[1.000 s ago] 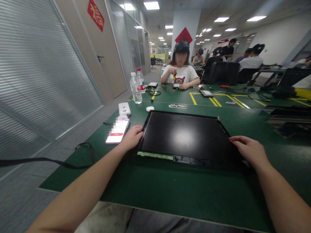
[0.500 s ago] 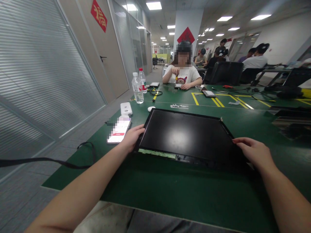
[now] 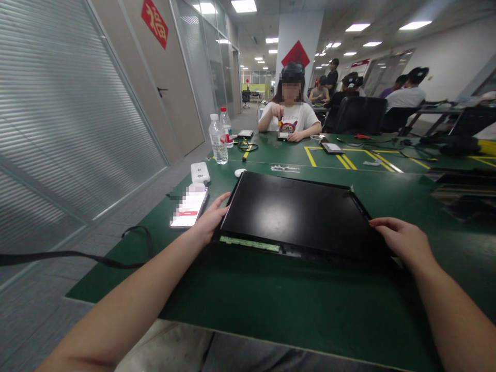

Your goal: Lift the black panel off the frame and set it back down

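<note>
A flat black LCD screen panel (image 3: 294, 212) lies in a thin black frame (image 3: 329, 258) on the green table, with a narrow green strip (image 3: 250, 244) showing along its near edge. At the left edge, my left hand (image 3: 211, 219) holds the panel, its thumb hidden or partly so and its fingertips against the side. My right hand (image 3: 406, 240) pinches the right edge between thumb and fingers. The panel's underside is out of sight.
To the left lie a lit phone (image 3: 189, 207) and a white power bank (image 3: 200, 173). Two water bottles (image 3: 219, 139) stand behind them. A white rounded object (image 3: 240, 173) sits behind the panel. Across the green table (image 3: 271, 305), a person (image 3: 289, 116) works on a small device.
The screen panel has shifted slightly away from the frame's near edge, so more of the green strip's border shows. My left fingers have lifted and spread a little; my right hand stays nearly still.
</note>
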`<action>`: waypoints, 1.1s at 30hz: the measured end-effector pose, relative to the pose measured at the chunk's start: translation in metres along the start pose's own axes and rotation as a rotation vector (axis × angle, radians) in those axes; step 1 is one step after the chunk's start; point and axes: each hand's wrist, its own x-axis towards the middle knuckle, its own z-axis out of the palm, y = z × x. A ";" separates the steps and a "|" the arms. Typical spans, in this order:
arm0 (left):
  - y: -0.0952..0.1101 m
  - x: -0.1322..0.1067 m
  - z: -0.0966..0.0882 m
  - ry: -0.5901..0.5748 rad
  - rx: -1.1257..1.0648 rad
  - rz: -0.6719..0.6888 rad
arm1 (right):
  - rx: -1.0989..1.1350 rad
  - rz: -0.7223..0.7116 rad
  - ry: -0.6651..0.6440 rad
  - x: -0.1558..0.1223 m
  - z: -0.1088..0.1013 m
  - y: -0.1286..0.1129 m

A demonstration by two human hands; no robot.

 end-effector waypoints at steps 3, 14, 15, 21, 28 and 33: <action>0.001 -0.002 0.001 0.008 0.011 0.001 | 0.002 0.018 -0.019 -0.002 -0.002 -0.003; -0.002 -0.001 -0.004 -0.014 0.091 0.104 | -0.006 0.034 -0.050 -0.007 -0.006 -0.010; -0.002 0.000 -0.005 -0.013 0.088 0.102 | -0.007 0.036 -0.052 -0.008 -0.007 -0.011; -0.003 0.000 -0.006 -0.148 0.063 0.065 | -0.021 0.052 -0.087 -0.007 -0.009 -0.012; -0.002 -0.005 -0.008 -0.223 0.094 0.119 | -0.022 -0.033 -0.043 0.000 -0.001 0.002; -0.004 -0.002 -0.011 -0.215 0.112 0.128 | -0.007 -0.066 -0.033 0.003 0.003 0.009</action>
